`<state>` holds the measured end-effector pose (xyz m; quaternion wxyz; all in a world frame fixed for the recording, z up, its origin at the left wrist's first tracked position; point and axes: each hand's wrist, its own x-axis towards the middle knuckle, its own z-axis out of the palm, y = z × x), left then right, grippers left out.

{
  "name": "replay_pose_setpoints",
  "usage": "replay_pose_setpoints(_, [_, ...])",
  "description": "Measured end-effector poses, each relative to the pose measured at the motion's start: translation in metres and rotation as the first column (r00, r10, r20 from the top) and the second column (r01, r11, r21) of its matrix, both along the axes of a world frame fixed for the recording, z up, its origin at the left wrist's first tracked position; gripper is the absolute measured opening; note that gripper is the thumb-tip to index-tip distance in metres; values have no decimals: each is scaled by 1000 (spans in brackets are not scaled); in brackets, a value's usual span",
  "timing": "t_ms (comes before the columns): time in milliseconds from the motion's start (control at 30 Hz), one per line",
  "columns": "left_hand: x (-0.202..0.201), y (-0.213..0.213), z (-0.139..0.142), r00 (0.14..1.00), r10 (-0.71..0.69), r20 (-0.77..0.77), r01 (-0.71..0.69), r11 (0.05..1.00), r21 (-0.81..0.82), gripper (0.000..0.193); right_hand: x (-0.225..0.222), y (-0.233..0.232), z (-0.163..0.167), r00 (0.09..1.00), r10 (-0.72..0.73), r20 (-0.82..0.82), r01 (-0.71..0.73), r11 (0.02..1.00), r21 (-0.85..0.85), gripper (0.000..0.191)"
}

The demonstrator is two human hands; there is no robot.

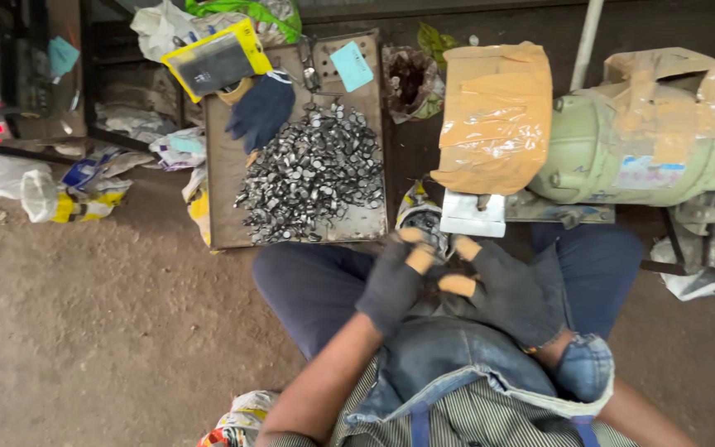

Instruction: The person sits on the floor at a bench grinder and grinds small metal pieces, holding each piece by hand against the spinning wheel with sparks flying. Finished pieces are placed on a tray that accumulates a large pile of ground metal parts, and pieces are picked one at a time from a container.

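Note:
My left hand [392, 281] and my right hand [502, 290] wear dark fingerless gloves and meet close together over my lap, fingertips bare. Something small and dark sits between them, but blur hides what it is. A denim cloth [448, 356] lies across my knees under the hands. Ahead on the floor a flat metal tray [225, 165] carries a heap of small shiny metal pieces [312, 174]. A spare dark glove [262, 108] rests on the tray's far left corner.
A pale green motor-like machine [622, 149] wrapped in brown tape stands at the right, with a taped cardboard cover [496, 116] on its end. Plastic bags [68, 194] and scraps lie on the dirt floor at left. A yellow-edged packet [213, 60] sits behind the tray.

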<state>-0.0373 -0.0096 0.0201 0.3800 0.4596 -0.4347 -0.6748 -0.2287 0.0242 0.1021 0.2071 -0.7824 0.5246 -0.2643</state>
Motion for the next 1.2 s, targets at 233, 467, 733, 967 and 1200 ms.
replay_pose_setpoints(233, [-31, -27, 37, 926, 11, 377, 179, 868, -464, 26, -22, -12, -3, 958, -281, 50, 274, 955, 114, 32])
replay_pose_setpoints(467, [-32, -72, 36, 773, 120, 623, 440, 606, -663, 39, -38, -24, -39, 916, -402, -2, 402, 915, 37, 38])
replay_pose_setpoints(733, [-37, -101, 17, 775, -100, 624, 557, 574, -600, 32, -40, -38, -43, 915, -403, 9, 403, 915, 36, 32])
replay_pose_setpoints(967, [-39, -110, 1, 769, -151, 621, 606, 483, -632, 30, -45, -45, -33, 933, -358, -27, 358, 924, 135, 36])
replay_pose_setpoints(1200, [-32, -107, -6, 793, -169, 585, 578, 510, -637, 26, -43, -52, -34, 954, -277, 113, 271, 960, 69, 35])
